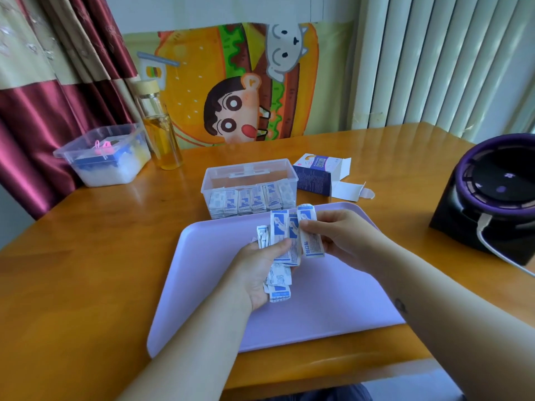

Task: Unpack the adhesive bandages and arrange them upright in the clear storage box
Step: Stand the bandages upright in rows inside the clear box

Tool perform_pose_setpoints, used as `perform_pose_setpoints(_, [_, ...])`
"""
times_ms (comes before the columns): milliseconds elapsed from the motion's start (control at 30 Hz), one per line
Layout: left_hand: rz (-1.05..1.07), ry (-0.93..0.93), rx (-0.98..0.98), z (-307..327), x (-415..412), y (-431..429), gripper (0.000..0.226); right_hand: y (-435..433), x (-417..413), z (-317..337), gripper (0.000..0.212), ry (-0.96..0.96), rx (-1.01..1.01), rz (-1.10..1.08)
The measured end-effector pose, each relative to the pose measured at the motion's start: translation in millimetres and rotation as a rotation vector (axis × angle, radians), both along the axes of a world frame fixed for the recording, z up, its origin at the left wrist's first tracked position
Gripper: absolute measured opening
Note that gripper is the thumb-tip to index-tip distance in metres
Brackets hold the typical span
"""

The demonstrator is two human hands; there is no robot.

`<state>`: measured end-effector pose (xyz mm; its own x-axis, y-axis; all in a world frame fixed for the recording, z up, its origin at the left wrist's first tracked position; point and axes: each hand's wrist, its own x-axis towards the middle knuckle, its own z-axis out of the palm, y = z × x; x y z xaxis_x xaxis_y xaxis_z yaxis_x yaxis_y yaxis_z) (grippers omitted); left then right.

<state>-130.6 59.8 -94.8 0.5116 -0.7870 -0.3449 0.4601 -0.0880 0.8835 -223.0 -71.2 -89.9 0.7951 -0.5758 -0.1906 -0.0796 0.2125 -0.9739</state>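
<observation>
Bandages (285,241), light, limp and slippery by my judgement, fan above the tray (318,314) in my left hand (260,267), fingers curled round them, while my right hand (335,235) pinches one mid-strip, near the part-filled box (250,180).

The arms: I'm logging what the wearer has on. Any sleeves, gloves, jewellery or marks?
No sleeves show: the left forearm and right forearm are bare to the frame edge. The left hand and right hand wear no gloves; no ring, watch or bracelet is visible. The right forearm bears a small dark mark.
</observation>
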Motion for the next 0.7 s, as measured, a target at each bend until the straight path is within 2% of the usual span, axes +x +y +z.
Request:
perform_pose_setpoints(167, [-0.002, -0.070, 0.049, 0, -9, -8, 0.008, 0, -7, 2, 0.025, -0.020, 0.056, 0.087])
perform_pose_setpoints(333, [-0.054, -0.101, 0.085, 3, -19, -14, 0.002, 2, -6, -2, 0.016, 0.003, -0.005, -0.009])
perform_pose_setpoints(400, [-0.061, 0.001, 0.083, 5, -20, -13, 0.004, -1, -7, -2, 0.016, -0.002, -0.016, -0.077])
perform_pose_setpoints(533, [-0.038, 0.323, -0.021, 6, -10, -5, 0.016, -18, -14, -2, 0.021, 0.055, -0.055, -0.187])
perform_pose_setpoints(600, [-0.013, 0.365, -0.050, 7, -4, 2, 0.025, -24, -17, -3, 0.016, 0.144, -0.125, -0.145])
perform_pose_setpoints(700, [0.005, 0.314, -0.059, 8, 1, 11, 0.026, -24, -17, -1, 0.037, 0.444, -0.489, -0.089])
